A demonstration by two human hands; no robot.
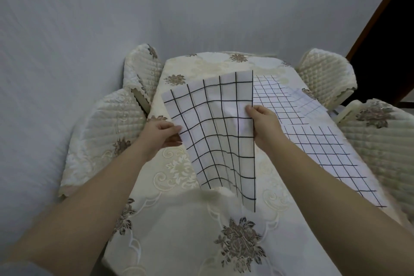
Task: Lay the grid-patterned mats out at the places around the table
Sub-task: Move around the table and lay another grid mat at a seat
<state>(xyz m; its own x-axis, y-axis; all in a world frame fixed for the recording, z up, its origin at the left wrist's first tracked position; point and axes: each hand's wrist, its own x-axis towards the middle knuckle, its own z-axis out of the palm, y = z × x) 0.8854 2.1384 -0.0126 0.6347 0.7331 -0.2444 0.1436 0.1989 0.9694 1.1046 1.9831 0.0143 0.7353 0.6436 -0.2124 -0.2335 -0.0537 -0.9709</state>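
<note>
Both hands pinch one grid-patterned mat [215,132] above the tabletop [179,231]: left hand [161,133] on its left edge, right hand [263,122] on its right. Limp and sagging below the hands, it could land creased or overlap the two laid mats [324,148] just right of the right hand.

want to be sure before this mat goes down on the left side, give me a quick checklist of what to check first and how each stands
1. Grip: left hand and right hand both pinch the held mat by its side edges: ok.
2. Mat flat: it hangs rippled, lower end sagging onto the tablecloth: not ok.
3. Landing spot: the left half of the tablecloth shows nothing on it: ok.
4. Right side done: near mat and far mat already lie flat there: ok.
5. Overlap: the held mat hides the far mat's left edge, so clearance is uncertain: cannot tell.
6. Squareness: the held mat sits skewed to the table edge: not ok.
</note>
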